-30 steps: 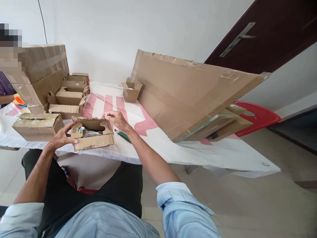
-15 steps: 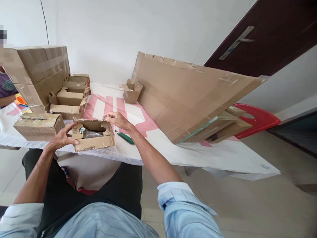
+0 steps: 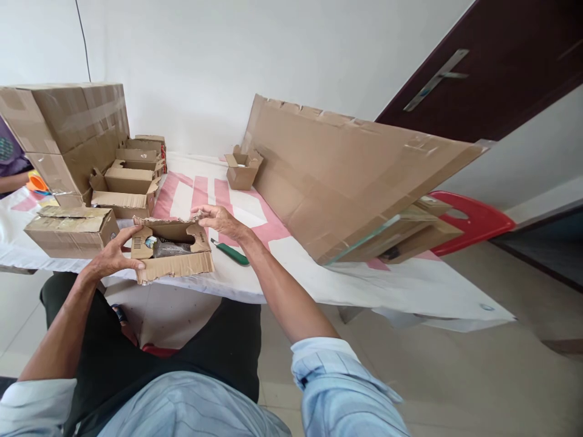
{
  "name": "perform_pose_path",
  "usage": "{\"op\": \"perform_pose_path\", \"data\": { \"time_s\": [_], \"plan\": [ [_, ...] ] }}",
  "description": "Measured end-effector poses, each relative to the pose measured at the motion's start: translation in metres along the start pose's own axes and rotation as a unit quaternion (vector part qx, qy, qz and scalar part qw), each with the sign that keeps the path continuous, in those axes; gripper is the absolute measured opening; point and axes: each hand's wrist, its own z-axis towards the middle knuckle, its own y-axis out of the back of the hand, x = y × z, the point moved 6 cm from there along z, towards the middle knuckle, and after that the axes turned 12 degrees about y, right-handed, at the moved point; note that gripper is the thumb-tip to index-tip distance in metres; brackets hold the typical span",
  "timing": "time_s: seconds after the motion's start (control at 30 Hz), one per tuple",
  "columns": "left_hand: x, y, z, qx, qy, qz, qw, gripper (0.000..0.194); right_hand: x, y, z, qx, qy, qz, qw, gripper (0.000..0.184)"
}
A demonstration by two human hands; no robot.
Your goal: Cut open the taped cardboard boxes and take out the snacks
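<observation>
An open cardboard box (image 3: 175,265) is at the table's front edge, its torn front flap folded down toward me. Inside it shows something wrapped in clear plastic (image 3: 170,248); what the wrapping holds I cannot make out. My left hand (image 3: 112,258) grips the box's left end, thumb at the front and fingers behind. At the far right corner, my right hand (image 3: 220,220) has its fingers closed on the torn cardboard edge. A green-handled utility knife (image 3: 232,253) lies on the cloth just right of the box.
A closed carton (image 3: 70,232) sits left of my left hand. Behind it are several open boxes (image 3: 122,197) beside tall stacked cartons (image 3: 79,121). A small open box (image 3: 242,173) and a large cardboard sheet (image 3: 350,176) stand right. A co-worker's arm (image 3: 13,182) shows far left.
Both hands keep their places on the box, which has barely moved. The plastic inside looks darker now. At the far left, the co-worker has shifted slightly.
</observation>
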Motion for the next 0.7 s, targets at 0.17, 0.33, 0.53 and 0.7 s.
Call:
{"op": "perform_pose_path", "data": {
  "time_s": [0.17,0.33,0.53,0.7],
  "plan": [
    [-0.002,0.001,-0.003,-0.002,-0.007,0.037,0.999,0.128,0.005,0.003,0.0,0.019,-0.033,0.006,0.999,0.038],
    [-0.002,-0.001,-0.007,-0.002,-0.02,0.04,0.999,0.125,0.007,0.004,0.009,0.05,-0.056,-0.045,0.996,0.042],
    [-0.003,0.001,-0.009,-0.004,-0.032,0.091,0.995,0.12,0.013,-0.003,0.011,0.062,-0.031,-0.026,0.997,0.038],
    [-0.007,0.001,-0.008,-0.001,-0.049,0.1,0.994,0.106,0.007,-0.004,0.001,0.017,-0.016,0.01,1.0,0.03]
  ]
}}
